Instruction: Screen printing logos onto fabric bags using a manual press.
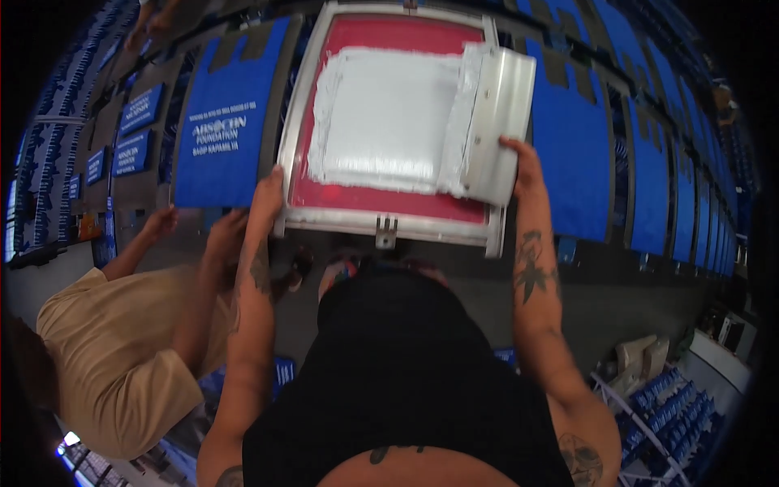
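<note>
A screen printing frame point(341, 215) with silver metal rails lies before me, its red mesh point(381, 31) largely covered by a thick sheet of white ink point(381, 122). My left hand point(270, 195) is closed on the left rail near its front corner. On the right side of the mesh rests a wide metal squeegee point(495, 118), white ink piled along its left edge. My right hand point(522, 166) grips the squeegee's right edge towards its near end; part of the fingers is hidden behind it.
Blue printed fabric point(227, 122) lies on a board to the left, and plain blue fabric pieces point(572, 146) line boards to the right. A co-worker in a tan shirt point(130, 341) stands close on my left, hands near the boards' front edge. Racks of blue pieces point(669, 406) stand behind right.
</note>
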Action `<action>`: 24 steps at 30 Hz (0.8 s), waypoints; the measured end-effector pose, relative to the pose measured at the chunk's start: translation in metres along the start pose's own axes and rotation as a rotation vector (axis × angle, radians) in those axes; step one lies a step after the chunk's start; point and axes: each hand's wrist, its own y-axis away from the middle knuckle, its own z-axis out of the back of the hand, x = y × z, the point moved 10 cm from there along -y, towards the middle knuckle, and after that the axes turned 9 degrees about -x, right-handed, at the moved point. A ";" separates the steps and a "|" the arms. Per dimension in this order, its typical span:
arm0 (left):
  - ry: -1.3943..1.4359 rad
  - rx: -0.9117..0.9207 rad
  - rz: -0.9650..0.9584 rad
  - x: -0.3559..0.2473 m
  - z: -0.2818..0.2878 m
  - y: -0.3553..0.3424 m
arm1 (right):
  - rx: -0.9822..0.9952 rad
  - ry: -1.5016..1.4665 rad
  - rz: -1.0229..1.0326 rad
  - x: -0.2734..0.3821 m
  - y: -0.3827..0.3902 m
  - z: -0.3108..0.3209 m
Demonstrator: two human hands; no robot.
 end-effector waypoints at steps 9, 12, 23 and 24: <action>0.072 -0.031 0.089 0.028 -0.034 0.007 | 0.015 -0.062 -0.111 -0.041 -0.034 0.017; 0.042 -0.064 0.058 0.018 -0.030 0.010 | 0.049 -0.096 -0.084 -0.041 -0.031 0.016; 0.082 -0.006 0.127 0.015 -0.034 0.006 | -0.153 -0.128 -0.071 -0.044 -0.039 0.041; 0.076 -0.015 0.151 0.020 -0.035 0.006 | -0.170 -0.117 -0.068 -0.044 -0.039 0.043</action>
